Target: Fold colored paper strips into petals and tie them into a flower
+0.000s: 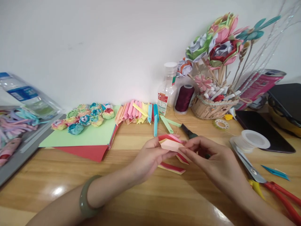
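Note:
Between my two hands is a small stack of folded paper strips (172,145), pale peach on top with red and pink layers behind. My left hand (150,157) grips its left end between thumb and fingers. At the right end, my right hand (207,153) pinches the paper with thumb and forefinger; its other fingers are curled and partly hidden. Just below lies another folded strip (172,169), red and cream, on the table. A dark green pen-like tool (188,131) lies behind my right hand.
Folded papers (137,112) stand in a row by the wall. Left of them, paper flowers (84,120) sit on green sheets (94,138). At right are scissors (255,172), a spool (254,140), a phone (263,131) and a flower basket (211,108). A glass bottle (168,88) stands behind.

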